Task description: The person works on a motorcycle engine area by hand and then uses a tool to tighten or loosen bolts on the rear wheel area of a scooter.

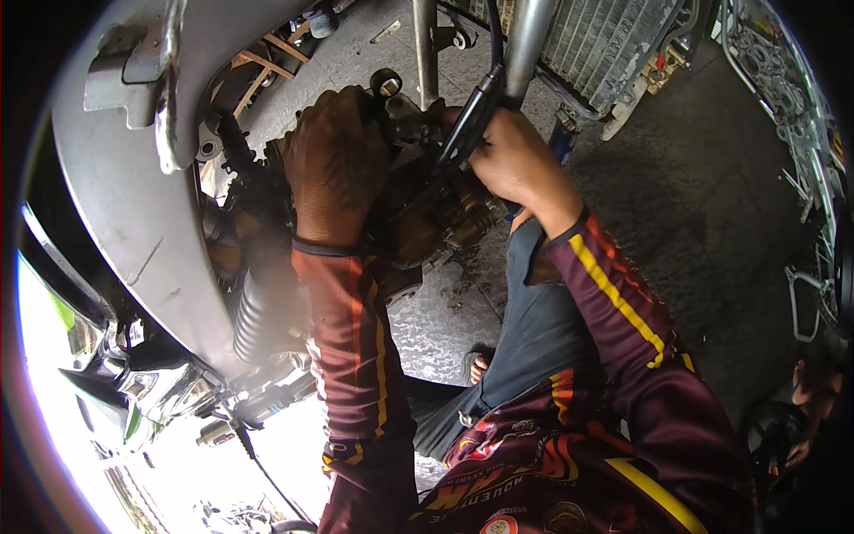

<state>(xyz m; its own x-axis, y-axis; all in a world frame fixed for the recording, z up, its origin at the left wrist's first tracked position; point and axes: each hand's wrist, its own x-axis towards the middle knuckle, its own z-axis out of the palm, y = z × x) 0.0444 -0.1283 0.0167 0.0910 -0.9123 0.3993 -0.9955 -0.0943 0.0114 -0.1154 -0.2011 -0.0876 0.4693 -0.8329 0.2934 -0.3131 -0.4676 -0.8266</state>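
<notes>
Left hand [338,169] and right hand [520,165] bend over a grimy metal assembly [464,214] — whether either grips anything cannot be told.

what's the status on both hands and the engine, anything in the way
Left hand over engine, right hand at its right side, grips unclear. Engine partly covered. Black cable crosses in front of right hand.

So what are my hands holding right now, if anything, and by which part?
That can't be told. The left hand is over the engine, its fingers hidden; the cable crosses before the right hand, obscuring any hold.
</notes>
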